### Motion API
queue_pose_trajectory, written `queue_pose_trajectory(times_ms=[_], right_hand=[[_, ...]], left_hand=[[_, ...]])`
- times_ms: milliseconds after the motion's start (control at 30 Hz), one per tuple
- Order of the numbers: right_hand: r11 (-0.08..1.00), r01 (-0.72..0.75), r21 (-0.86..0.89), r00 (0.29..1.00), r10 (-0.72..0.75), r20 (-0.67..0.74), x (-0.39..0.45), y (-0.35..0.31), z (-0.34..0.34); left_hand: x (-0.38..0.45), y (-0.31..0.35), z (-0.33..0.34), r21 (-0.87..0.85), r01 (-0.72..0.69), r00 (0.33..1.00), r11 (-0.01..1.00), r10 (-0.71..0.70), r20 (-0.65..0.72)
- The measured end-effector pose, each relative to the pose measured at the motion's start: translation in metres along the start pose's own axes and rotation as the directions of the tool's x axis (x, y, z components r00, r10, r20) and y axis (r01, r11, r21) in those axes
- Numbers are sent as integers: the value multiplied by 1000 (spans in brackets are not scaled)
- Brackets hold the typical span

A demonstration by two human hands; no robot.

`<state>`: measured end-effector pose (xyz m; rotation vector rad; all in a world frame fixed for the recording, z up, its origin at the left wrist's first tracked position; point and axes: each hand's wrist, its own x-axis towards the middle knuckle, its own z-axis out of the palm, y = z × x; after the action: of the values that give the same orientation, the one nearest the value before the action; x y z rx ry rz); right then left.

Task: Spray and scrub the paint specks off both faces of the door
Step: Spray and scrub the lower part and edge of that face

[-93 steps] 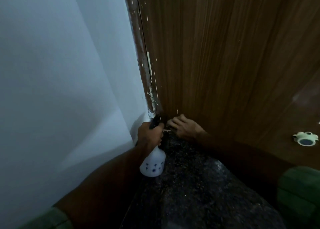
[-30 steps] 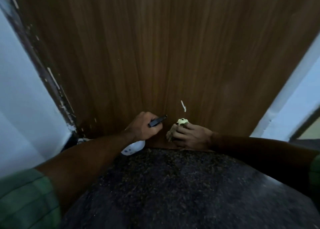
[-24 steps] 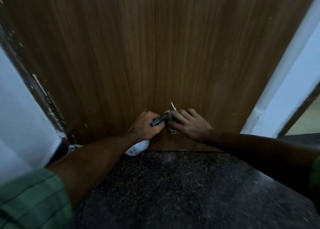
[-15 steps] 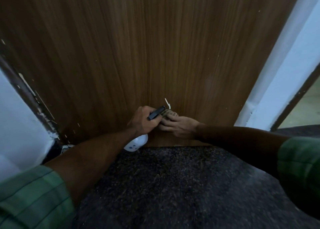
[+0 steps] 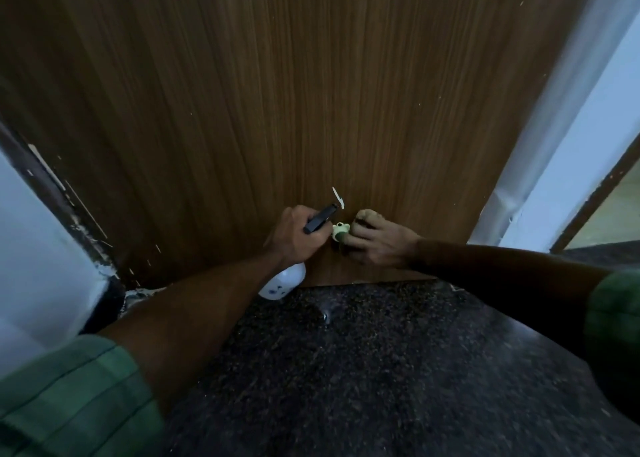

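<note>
We grip light plastic spray bottle [image 5: 282,282] by its neck, left hand [image 5: 294,238]; right hand [image 5: 375,243] pinches soft scrubber [image 5: 340,232] against stiff door [image 5: 277,110]

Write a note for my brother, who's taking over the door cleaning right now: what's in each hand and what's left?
Left hand: grips the spray bottle, its black nozzle aimed at the door.
Right hand: low against the door beside the frog-shaped stopper; any scrubber it holds is hidden.
Done: can't tell from this view.
Left: a white paint streak just above the hands, specks along the door's left edge, and the door's other face, out of view.
</note>
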<state>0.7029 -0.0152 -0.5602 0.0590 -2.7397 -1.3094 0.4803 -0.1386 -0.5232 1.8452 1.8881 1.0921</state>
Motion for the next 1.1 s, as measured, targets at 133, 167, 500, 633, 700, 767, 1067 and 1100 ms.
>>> queue_pose_trajectory(times_ms=[133,167,500,633,700,767,1067,1100], right_hand=[[966,-232,115,960,247,-131,13,-2,-4],[923,-326,206,930,353,-106,18,-5,-5],[872,-393,291,919,387,81,34,6,-16],[810,-465,357,884,449,133,37,8,-31],[698,-568,436,814,553,175,40,12,-51],[571,-658,491,728,649,221,43,24,-80],[123,-886,446,390,718,577,43,190,-272],[87,-893,441,360,725,587,43,210,-290]], left_hand=[[0,3,3,-15,-19,999,1000,18,-45],[0,3,3,-25,-20,998,999,18,-56],[7,10,-7,15,-28,996,1000,29,-85],[6,28,-14,28,55,994,998,-52,-96],[4,46,-21,45,102,990,994,-97,-103],[6,72,-34,41,152,985,988,-148,-83],[63,257,-177,-13,84,996,996,-83,27],[72,279,-193,-13,79,997,997,-79,25]])
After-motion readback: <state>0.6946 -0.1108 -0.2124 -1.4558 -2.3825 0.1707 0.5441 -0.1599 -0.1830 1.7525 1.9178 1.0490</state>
